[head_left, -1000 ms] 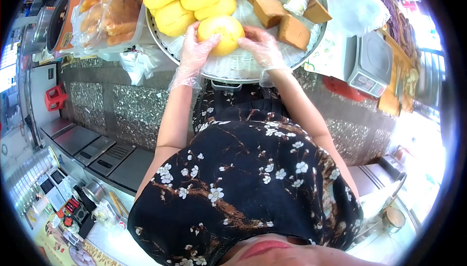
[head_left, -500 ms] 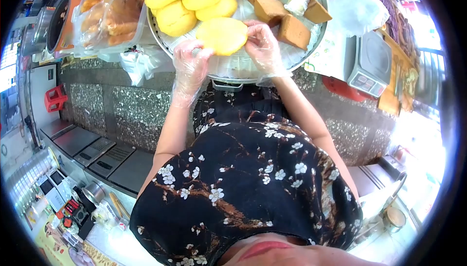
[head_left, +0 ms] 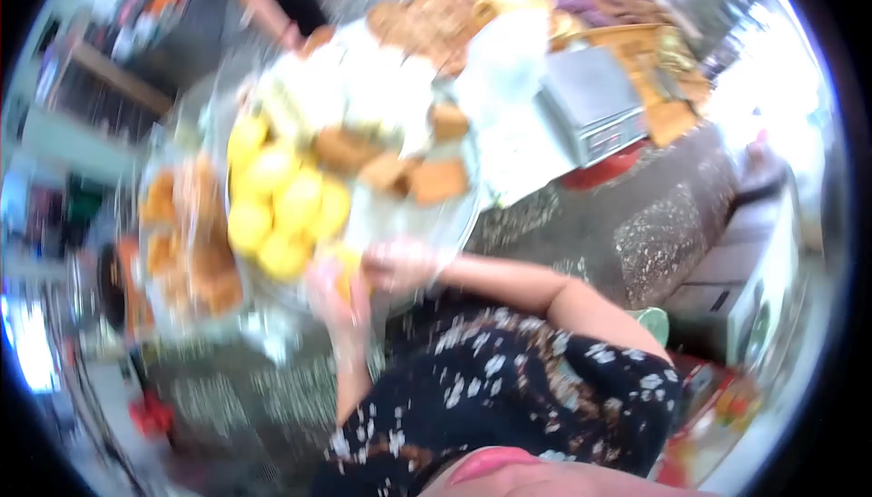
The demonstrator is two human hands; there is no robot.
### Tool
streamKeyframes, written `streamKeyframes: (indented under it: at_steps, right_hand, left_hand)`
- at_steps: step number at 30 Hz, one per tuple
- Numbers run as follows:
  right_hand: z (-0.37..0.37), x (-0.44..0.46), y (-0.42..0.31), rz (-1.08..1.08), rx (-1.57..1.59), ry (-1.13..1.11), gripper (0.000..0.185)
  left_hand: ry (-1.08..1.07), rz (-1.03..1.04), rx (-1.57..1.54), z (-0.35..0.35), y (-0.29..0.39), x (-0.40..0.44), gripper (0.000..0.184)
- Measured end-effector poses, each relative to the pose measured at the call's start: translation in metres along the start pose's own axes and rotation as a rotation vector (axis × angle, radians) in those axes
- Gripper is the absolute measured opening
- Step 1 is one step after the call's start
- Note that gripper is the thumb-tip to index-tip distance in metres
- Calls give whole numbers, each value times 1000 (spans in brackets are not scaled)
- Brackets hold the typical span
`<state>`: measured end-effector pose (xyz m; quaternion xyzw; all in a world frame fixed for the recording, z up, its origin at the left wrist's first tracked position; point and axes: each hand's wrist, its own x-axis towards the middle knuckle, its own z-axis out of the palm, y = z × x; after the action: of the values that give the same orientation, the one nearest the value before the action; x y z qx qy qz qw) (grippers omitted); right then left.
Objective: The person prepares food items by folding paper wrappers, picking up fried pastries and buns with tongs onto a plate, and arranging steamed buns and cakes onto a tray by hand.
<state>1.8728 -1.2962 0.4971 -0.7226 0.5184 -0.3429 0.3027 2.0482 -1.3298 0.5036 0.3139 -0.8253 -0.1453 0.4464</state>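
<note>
The view is smeared by motion. My left hand (head_left: pixel 338 293), in a clear plastic glove, grips a flat yellow bun (head_left: pixel 346 265) at the near edge of a large round tray (head_left: pixel 476 211). From the right, my gloved right hand (head_left: pixel 400 263) has its fingers closed at the bun's other side; blur hides the exact grip. Just beyond my left hand, several more yellow buns (head_left: pixel 295 197) are piled on the tray. Brown cake blocks (head_left: pixel 438 181) lie on its right part, beyond my right hand.
Left of the tray is a plastic bag of fried dough (head_left: pixel 193 233). A scale (head_left: pixel 595 93) stands to the right, with a clear plastic bag (head_left: pixel 507 61) beside it. Flat brown and purple foods (head_left: pixel 436 20) spread behind. Another person's arm (head_left: pixel 263 11) reaches in at the far side.
My view has swung and turned, so the tray appears lower and further left. The bun, flat and face-up between my hands before, is now tilted, with my hands closer together.
</note>
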Motion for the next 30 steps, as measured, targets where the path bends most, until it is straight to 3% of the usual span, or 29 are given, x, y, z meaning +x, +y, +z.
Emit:
streamKeyframes:
  at_steps: [1, 2, 3, 4, 7, 11, 13, 14, 15, 17, 19, 21, 22, 24, 26, 28, 30]
  right_hand:
    - [3, -6, 1, 67, 3, 72, 20]
    - [18, -9, 18, -14, -39, 159, 19]
    - [18, -12, 21, -145, 319, 296, 16]
    - [24, -15, 50, -200, 41, 168, 10]
    - [1, -34, 21, -133, 254, 306, 9]
    - [-28, -64, -14, -229, 672, 619, 8]
    - [-29, -90, -9, -180, 573, 701, 8]
    - [-22, -113, 8, 72, 84, 631, 12]
    - [-29, -122, 10, 72, 76, 631, 12]
    - [-37, -144, 9, 331, -188, 690, 21]
    - [-46, -151, 17, 276, -253, 830, 18]
    - [-71, -148, 6, 278, -274, 719, 18]
    - [-80, -141, 8, 195, -307, 687, 31]
    - [-96, -119, 9, 62, -367, 635, 54]
    - [-109, -107, 9, -20, -371, 581, 62]
    - [-110, -80, 11, 33, -490, 507, 68]
    - [-102, -62, 30, 48, -411, 414, 76]
  left_hand:
    - [-8, 2, -78, 7, 22, 9, 23]
    - [-47, 55, -197, 19, 30, 5, 20]
    - [-99, 97, -304, 33, 37, 5, 18]
    - [-111, 240, -310, 46, 49, 17, 16]
    - [-155, 494, -126, 65, 64, 24, 14]
    - [-203, 592, -332, 86, 65, 14, 17]
    - [-234, 637, -372, 89, 71, 17, 21]
    - [-150, 544, -346, 91, 70, 20, 28]
    - [-68, 446, -317, 93, 70, 25, 35]
    - [-92, 298, -126, 88, 62, 56, 48]
    - [-75, 106, -64, 87, 61, 91, 53]
    - [-257, -13, -58, 96, 36, 96, 53]
    - [-241, -39, -36, 101, 28, 95, 53]
    - [-429, 103, 271, 110, 19, 92, 54]
    - [-346, 63, 326, 115, 34, 92, 55]
    - [-171, 54, 327, 123, 23, 93, 59]
    - [-149, -26, 277, 120, 15, 89, 74]
